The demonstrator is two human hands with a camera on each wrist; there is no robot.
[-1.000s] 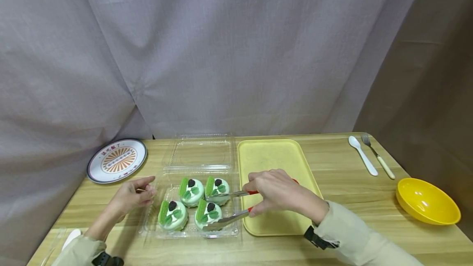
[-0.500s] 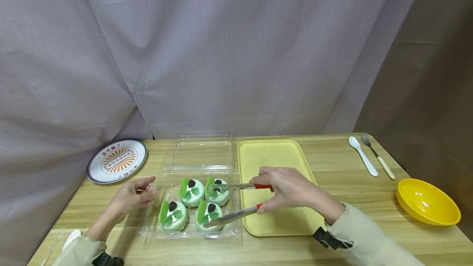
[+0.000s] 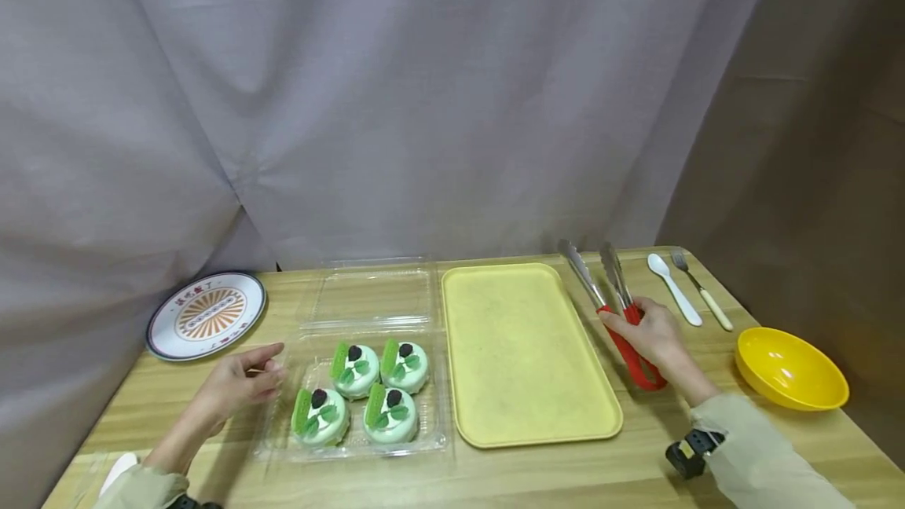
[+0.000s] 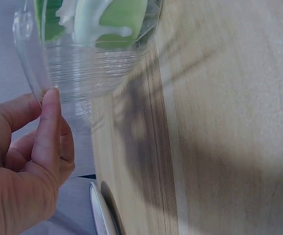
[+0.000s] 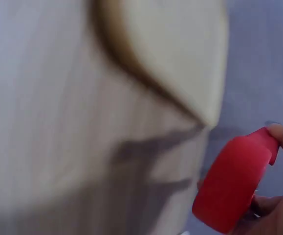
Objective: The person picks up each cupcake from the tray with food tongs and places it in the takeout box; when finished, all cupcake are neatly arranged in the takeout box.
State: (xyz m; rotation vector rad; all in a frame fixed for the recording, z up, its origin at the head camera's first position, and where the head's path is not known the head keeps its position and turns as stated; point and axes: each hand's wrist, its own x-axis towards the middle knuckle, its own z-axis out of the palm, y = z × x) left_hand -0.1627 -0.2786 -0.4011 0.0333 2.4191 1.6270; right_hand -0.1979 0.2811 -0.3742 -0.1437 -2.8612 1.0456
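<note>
My left hand pinches the left rim of a clear plastic clamshell container between thumb and forefinger, seen closely in the left wrist view. The container's lid lies folded back behind it. Inside sit several pale green round cakes, each topped with a dark berry and green leaves. To the right of the yellow tray, my right hand holds a pair of metal tongs by their red handles. The tong arms are spread, with nothing between them, and point toward the back.
At the left back lies a white patterned plate. A white spoon, a fork and a yellow bowl are at the right. Part of a white utensil shows at the front left.
My right hand has carried the tongs from over the cakes to the tray's right side, swinging their tips toward the back. My left hand stays at the container's rim; the head view has shifted slightly.
</note>
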